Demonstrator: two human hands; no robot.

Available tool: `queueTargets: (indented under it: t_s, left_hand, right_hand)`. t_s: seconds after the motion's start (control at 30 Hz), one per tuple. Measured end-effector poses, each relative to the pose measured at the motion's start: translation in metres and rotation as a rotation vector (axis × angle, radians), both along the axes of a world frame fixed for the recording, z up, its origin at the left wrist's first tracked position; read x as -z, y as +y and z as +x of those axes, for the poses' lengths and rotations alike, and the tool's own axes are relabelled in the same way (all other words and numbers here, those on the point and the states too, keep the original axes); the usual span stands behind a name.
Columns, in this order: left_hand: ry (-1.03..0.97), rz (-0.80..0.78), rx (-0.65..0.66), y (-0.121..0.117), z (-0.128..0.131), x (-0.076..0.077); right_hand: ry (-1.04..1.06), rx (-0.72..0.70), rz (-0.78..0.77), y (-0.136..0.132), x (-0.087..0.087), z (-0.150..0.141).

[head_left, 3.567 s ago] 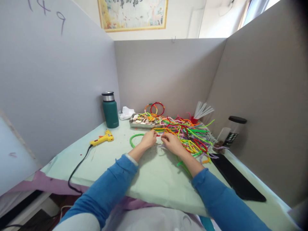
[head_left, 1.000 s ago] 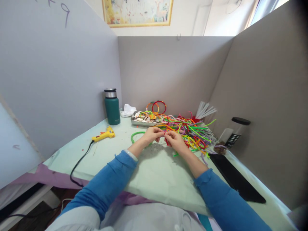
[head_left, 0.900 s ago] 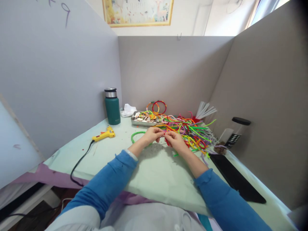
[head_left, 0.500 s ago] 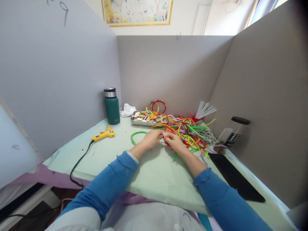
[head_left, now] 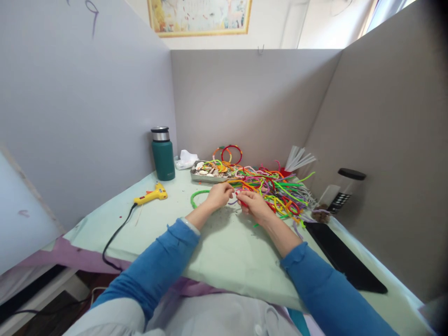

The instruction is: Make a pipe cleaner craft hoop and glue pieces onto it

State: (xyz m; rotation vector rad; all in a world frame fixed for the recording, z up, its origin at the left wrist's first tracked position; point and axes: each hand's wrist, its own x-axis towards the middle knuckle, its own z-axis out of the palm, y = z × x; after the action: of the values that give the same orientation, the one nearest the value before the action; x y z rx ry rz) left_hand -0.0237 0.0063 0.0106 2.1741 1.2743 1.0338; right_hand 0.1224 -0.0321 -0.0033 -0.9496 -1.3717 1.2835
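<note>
Over the middle of the table, my left hand (head_left: 220, 195) has its fingertips pinched together; whatever lies between them is too small to make out. Just right of it, my right hand (head_left: 255, 205) is closed on a red pipe cleaner (head_left: 244, 203), mostly hidden by the fingers. A narrow gap separates the two hands. Behind them spreads a tangled heap of coloured pipe cleaners (head_left: 280, 186). A green fuzzy ring (head_left: 194, 199) lies left of my left hand, partly covered by it.
A yellow glue gun (head_left: 151, 195) with a black cord lies left, near a green bottle (head_left: 163, 156). A metal tray (head_left: 210, 178) of shell-like pieces and two coloured rings stand behind. At right are a black flat strip (head_left: 345, 256), a clear jar (head_left: 345, 191) and white sticks (head_left: 298, 160).
My hands have drawn slightly apart, the left fingertips shifting left and up. More of the red pipe cleaner shows at my right fingers.
</note>
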Motion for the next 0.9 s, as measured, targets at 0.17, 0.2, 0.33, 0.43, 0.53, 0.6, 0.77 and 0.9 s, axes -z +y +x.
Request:
queueTargets:
  t_s: [0.17,0.2,0.33,0.43,0.53,0.6,0.77,0.9]
  left_hand:
    - [-0.422,-0.349,0.284,-0.005,0.004,-0.004]
    - [-0.461,-0.382,0.314,-0.007,0.004,-0.005]
    - [-0.519,-0.443,0.327,-0.010,0.002,-0.007]
    - [-0.513,-0.443,0.312,-0.010,0.001,-0.007]
    - [-0.483,-0.408,0.308,-0.007,0.002,-0.004]
    - [-0.452,-0.396,0.291,-0.005,0.002,-0.002]
    - [-0.453,-0.431,0.285,-0.003,0.000,0.001]
    - [-0.527,-0.498,0.327,-0.004,-0.001,0.000]
  right_hand:
    - [0.037,0.030,-0.027,0.003,0.000,0.008]
    - [0.047,0.024,-0.033,0.003,0.000,0.009]
    - [0.063,-0.031,-0.016,0.002,0.001,0.010]
    - [0.069,-0.048,-0.020,0.002,0.001,0.008]
    - [0.072,-0.051,-0.046,0.002,0.002,0.008]
    - [0.071,-0.067,-0.059,0.002,0.004,0.009]
    - [0.092,-0.102,-0.060,0.005,0.008,0.009]
    - [0.114,-0.084,-0.061,0.004,0.005,0.010]
